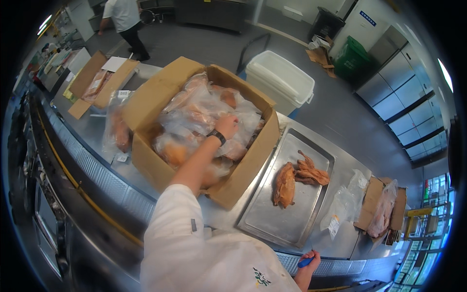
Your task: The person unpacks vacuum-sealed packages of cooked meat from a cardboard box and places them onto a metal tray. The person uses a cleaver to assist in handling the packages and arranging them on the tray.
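Observation:
A large open cardboard box (240, 179) holds several pieces of meat in clear plastic bags (197, 113). My left hand (227, 127), wearing a black wristband, reaches in and touches the bags; its curled fingers do not show whether they grip plastic. Low at the right, my right hand (310, 262) is closed round the blue handle of a tool (305, 262), perhaps a knife; its thin blade barely shows. Between the box and that hand lies a metal tray (262, 215) with two browned poultry pieces (284, 186), unwrapped and side by side.
Bagged meat (120, 127) lies left of the box, near a smaller open carton (87, 84). Right of the tray are empty-looking plastic bags (343, 204) and another carton with bagged meat (383, 210). Beyond the counter stand a lidded white bin (281, 78) and a person (124, 22).

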Tool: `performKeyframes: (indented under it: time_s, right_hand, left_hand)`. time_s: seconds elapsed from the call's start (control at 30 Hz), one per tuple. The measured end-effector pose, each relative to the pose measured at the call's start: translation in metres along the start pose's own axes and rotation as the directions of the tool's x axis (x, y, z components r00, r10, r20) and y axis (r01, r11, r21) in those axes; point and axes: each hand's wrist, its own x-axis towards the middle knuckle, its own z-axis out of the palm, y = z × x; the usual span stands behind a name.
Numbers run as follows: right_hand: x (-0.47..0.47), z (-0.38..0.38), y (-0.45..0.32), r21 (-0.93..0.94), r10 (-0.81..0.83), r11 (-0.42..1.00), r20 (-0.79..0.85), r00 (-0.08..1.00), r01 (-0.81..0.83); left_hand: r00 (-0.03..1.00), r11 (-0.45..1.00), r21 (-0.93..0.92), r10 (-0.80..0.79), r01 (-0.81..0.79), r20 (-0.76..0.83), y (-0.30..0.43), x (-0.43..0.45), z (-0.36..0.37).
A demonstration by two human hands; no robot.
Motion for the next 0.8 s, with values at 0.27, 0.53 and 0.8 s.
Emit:
performKeyframes:
  time_s: [0.27, 0.53, 0.8]
  right_hand:
    - [-0.027, 0.006, 0.021, -0.156, -0.089, 0.985, -0.116, 0.989, 0.070]
    - [-0.049, 0.015, 0.036, -0.220, -0.160, 0.967, -0.133, 0.978, 0.128]
    - [-0.056, -0.006, 0.051, -0.266, -0.178, 0.954, -0.144, 0.974, 0.135]
  left_hand:
    - [0.737, 0.714, 0.182, 0.648, -0.676, 0.193, 0.037, 0.041, 0.043]
    - [0.562, 0.345, 0.446, 0.570, -0.826, 0.600, 0.037, 0.061, 0.019]
    - [0.489, 0.267, 0.411, 0.537, -0.872, 0.688, 0.024, 0.058, 0.026]
